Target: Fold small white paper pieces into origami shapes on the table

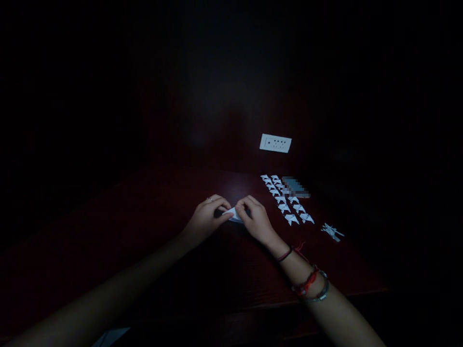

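Observation:
A small folded piece of white paper is held just above or on the dark red table, between my two hands. My left hand pinches its left side between thumb and fingers, and a ring shows on one finger. On the right side, my right hand grips the paper with curled fingers; bracelets circle that wrist. Parts of the paper are hidden behind the fingertips. To the right, several small folded white paper shapes lie in two slanting rows.
A blurred-out flat rectangular thing lies beside the paper rows. Thin white paper strips sit in a small heap at the right. A white socket panel is on the wall behind the table. The surroundings are very dark.

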`<state>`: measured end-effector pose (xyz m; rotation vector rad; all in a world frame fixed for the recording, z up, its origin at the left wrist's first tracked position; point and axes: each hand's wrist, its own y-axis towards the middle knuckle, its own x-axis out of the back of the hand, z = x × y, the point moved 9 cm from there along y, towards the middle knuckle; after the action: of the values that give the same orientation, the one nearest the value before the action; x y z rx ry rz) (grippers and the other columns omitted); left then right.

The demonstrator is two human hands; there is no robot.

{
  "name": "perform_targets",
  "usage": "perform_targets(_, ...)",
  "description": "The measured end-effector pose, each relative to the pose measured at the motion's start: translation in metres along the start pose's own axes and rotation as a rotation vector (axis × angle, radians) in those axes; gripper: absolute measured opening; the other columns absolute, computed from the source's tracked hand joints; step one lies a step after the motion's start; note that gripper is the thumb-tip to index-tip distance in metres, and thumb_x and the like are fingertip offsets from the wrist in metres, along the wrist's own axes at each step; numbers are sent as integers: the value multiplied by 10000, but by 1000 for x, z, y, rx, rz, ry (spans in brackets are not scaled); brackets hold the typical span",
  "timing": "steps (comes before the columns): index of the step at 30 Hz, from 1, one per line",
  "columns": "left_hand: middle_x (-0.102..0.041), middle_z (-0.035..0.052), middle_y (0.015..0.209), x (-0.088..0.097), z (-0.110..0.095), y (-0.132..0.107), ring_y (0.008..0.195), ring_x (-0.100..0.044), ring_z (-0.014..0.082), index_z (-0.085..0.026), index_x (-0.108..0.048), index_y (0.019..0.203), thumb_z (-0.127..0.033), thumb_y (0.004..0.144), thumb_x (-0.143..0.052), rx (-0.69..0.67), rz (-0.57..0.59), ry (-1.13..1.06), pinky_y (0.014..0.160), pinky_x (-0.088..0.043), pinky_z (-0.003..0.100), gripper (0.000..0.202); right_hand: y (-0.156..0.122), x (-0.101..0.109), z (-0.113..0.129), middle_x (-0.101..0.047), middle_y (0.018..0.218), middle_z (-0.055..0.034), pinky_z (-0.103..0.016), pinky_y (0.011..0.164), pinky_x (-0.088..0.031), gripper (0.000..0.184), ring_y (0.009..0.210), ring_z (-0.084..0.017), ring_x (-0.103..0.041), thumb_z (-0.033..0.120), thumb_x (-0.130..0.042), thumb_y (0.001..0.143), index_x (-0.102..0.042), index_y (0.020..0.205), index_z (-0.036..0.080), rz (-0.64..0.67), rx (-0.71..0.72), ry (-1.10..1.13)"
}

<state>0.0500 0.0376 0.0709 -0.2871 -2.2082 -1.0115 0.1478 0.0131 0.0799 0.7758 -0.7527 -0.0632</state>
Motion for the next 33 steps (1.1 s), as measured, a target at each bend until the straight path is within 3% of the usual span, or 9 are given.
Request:
perform_targets(3,-528,-2,795,-5,7,0,710,-525,117,-175,-556,732,-250,724,-500,15,59,-77,662,-418,229,94,0,0,-5,-488,704,-12,-207,622,-341,152,681,-108,-453,202,-381,805,-490,711,153,-1,-17,-8)
perform_targets(11,-555,3,761,-15,38,-1,660,-556,122,-156,-545,736,-287,695,-518,226,117,-287,598,-431,226,140,0,-9,-13,-547,736,-16,-212,655,-353,74,699,-115,-482,189,-474,751,-533,782,155,89,-21,-11)
perform_targets(15,-575,12,799,-20,31,-1,703,-555,126,-153,-550,798,-313,720,-487,212,185,-364,626,-425,230,189,-1,-8,-19,-544,700,-14,-204,609,-346,84,651,-110,-477,152,-439,752,-520,729,149,81,-55,-38)
perform_targets(21,-583,-8,879,-24,18,-4,768,-535,123,-187,-515,955,-311,684,-548,135,272,-276,678,-393,217,300,-2,-8,-26,-547,698,-8,-197,584,-345,109,633,-104,-478,150,-408,751,-517,751,149,90,-121,-17)
perform_targets(26,-589,-35,775,-19,25,-4,698,-526,113,-192,-560,819,-286,717,-500,153,238,-132,614,-363,199,151,-3,-13,-20,-530,675,7,-183,572,-340,97,612,-89,-469,203,-441,753,-519,765,147,135,-101,60)
perform_targets(33,-587,-36,722,-31,20,-6,662,-519,104,-182,-557,801,-293,725,-494,124,344,-211,591,-358,185,148,-5,-15,-22,-491,607,24,-170,508,-302,137,545,-71,-424,262,-468,751,-529,722,143,134,-107,44)
